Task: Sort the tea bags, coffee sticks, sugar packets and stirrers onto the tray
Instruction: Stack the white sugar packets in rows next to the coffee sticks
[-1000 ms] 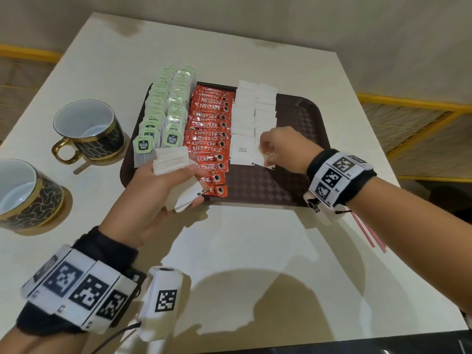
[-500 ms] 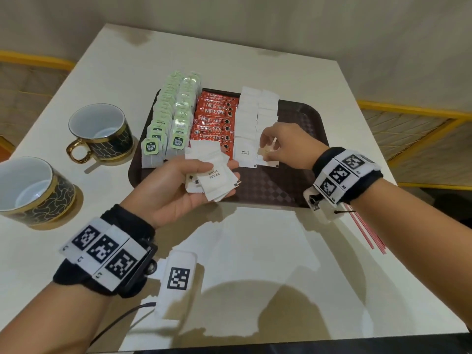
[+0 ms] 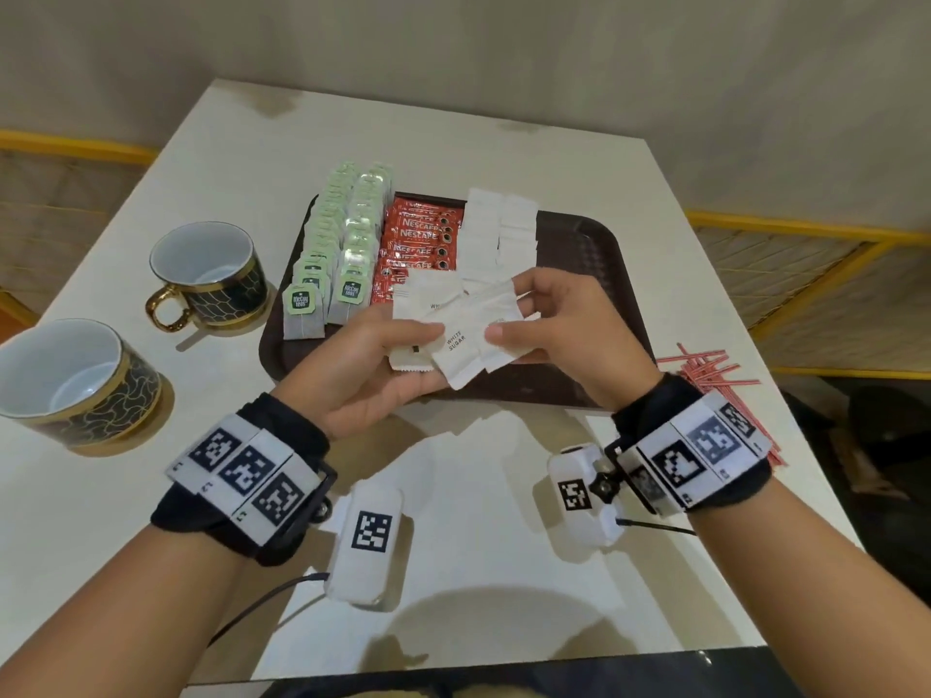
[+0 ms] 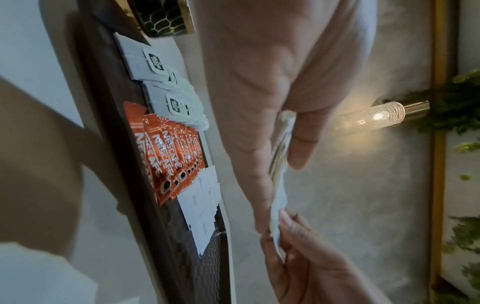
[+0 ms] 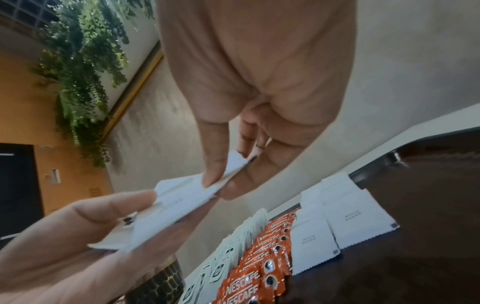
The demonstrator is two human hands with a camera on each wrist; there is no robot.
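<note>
Both hands meet above the near edge of the tray [image 3: 594,244], sharing one fan of white sugar packets [image 3: 456,345]. Left hand [image 3: 373,365] lies palm-up under the fan, thumb pressed over the top, holding the bunch. Right hand [image 3: 564,335] pinches the right-most packet of the fan between thumb and forefinger (the right wrist view shows thumb on top, finger beneath). On the tray, left to right: two rows of tea bags [image 3: 337,259] with green tags, overlapping from far to near; one row of red coffee sticks [image 3: 420,239]; two rows of laid-down sugar packets [image 3: 499,229], their near end hidden behind the hands. Right part of the tray is bare. Red stirrers [image 3: 710,370] lie in a loose bundle on the table [image 3: 478,521], just beyond the tray's right near corner. Two dark, gold-rimmed cups [image 3: 211,274] stand on the table left of the tray, one nearer than the other.
</note>
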